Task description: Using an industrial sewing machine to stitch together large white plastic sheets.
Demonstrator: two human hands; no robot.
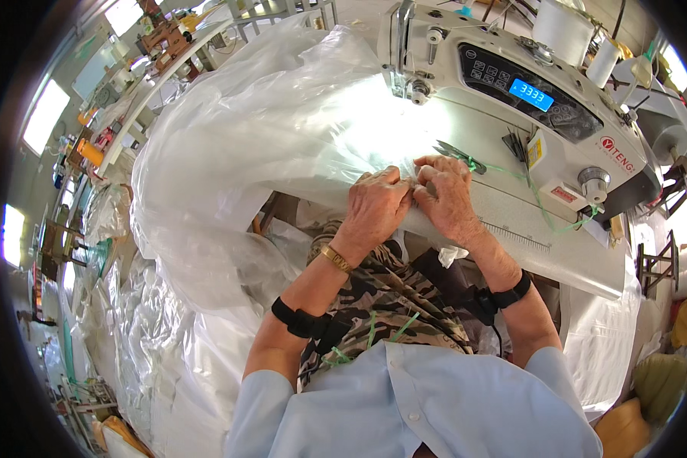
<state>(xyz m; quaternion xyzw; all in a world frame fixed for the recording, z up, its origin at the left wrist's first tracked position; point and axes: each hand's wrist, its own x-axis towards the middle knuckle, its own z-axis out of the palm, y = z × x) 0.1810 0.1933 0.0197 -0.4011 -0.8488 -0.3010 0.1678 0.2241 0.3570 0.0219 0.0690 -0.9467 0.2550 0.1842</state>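
Observation:
A large translucent white plastic sheet (229, 145) spreads over the left part of the sewing table (527, 248) and hangs off it. Close together at the table's near side, my left hand (376, 202) and my right hand (445, 197) pinch the sheet's edge with curled fingers. The thumbs and fingertips nearly meet, and the exact bit of film between them is partly hidden. Just beyond my hands, a bright lamp glare washes out the area under the head of a white sewing machine (504, 69). Small thread snips (456, 154) lie right of my right hand.
A green cord (542, 202) trails from the snips to the machine's handwheel (594, 183). Dark slim tools (515, 145) lie by the machine base. A thread cone (603, 61) stands behind. More crumpled plastic film (145, 336) is heaped at the left.

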